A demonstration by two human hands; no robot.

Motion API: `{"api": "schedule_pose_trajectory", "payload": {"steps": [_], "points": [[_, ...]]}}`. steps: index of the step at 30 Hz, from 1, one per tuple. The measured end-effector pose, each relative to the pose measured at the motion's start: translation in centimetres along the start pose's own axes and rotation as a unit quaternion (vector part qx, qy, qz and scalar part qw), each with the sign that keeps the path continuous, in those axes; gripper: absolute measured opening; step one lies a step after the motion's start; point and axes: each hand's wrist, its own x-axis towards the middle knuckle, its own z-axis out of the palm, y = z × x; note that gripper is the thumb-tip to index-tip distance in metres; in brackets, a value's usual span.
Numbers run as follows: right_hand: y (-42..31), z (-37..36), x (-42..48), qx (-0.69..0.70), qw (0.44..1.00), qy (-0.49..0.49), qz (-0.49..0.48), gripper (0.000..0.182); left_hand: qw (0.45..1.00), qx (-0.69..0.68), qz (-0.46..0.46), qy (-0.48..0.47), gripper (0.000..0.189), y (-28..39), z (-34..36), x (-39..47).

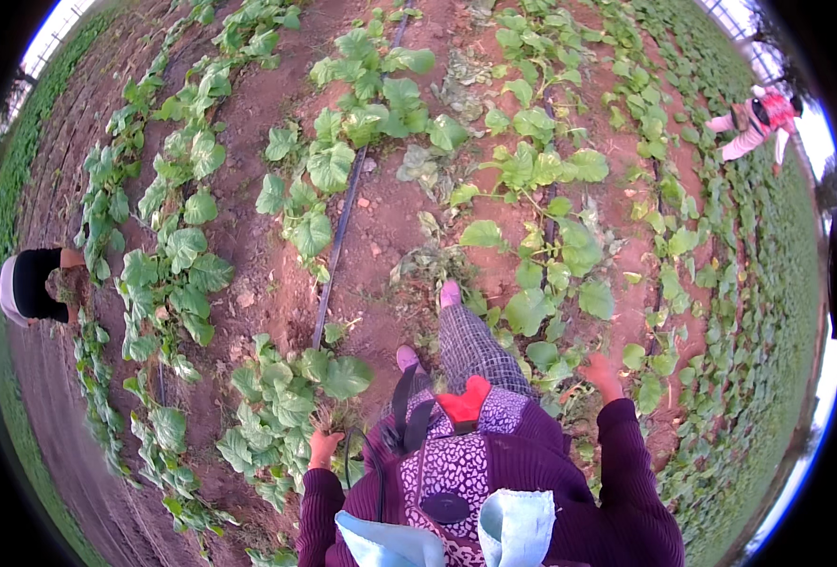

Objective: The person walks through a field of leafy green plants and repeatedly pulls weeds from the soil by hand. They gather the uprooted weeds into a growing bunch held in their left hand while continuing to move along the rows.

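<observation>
My left hand point(324, 448) grips a clump of pulled weeds point(328, 418), their dry, thin stems sticking up out of the fist. It is beside a broad-leaved green crop plant point(284, 397), just left of my body. To the right, my right hand point(603, 374) reaches down among leafy plants point(542, 354) near the soil. Its fingers are blurred, and whether they hold anything cannot be seen. Between the rows stand my feet in pink shoes point(450, 293), the right one ahead next to a wilted heap of weeds point(433, 266).
Black drip-irrigation tubing point(340, 244) runs along the reddish soil between crop rows. Wilted weeds point(422, 166) lie ahead on the path. One person point(39, 283) bends over a row at far left; another person point(762, 120) stands bent at upper right.
</observation>
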Motion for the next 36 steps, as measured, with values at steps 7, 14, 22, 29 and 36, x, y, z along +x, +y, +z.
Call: {"api": "schedule_pose_trajectory", "payload": {"steps": [7, 14, 22, 29, 36], "points": [[0.9, -0.8, 7.4, 0.019, 0.999, -0.034, 0.003, 0.033, 0.999, 0.003, -0.014, 0.033, 0.039, 7.5, 1.9, 1.9], [1.1, -6.7, 16.1, 0.073, 0.996, 0.034, -0.034, 0.031, 0.998, -0.046, 0.046, 0.022, 0.037, 18.5, 5.5, 5.5], [0.2, -12.8, 21.3, 0.053, 0.998, 0.005, 0.044, 0.034, 0.984, -0.116, 0.134, 0.024, 0.035, 26.2, 7.8, 7.5], [-0.9, -11.8, 21.7, 0.088, 0.995, -0.028, -0.032, 0.026, 0.995, -0.042, 0.095, 0.008, 0.036, 25.2, 8.2, 7.4], [-2.8, -11.7, 18.7, 0.076, 0.99, -0.109, -0.037, 0.025, 0.993, -0.093, 0.077, 0.015, 0.037, 23.9, 7.7, 9.2]]}}
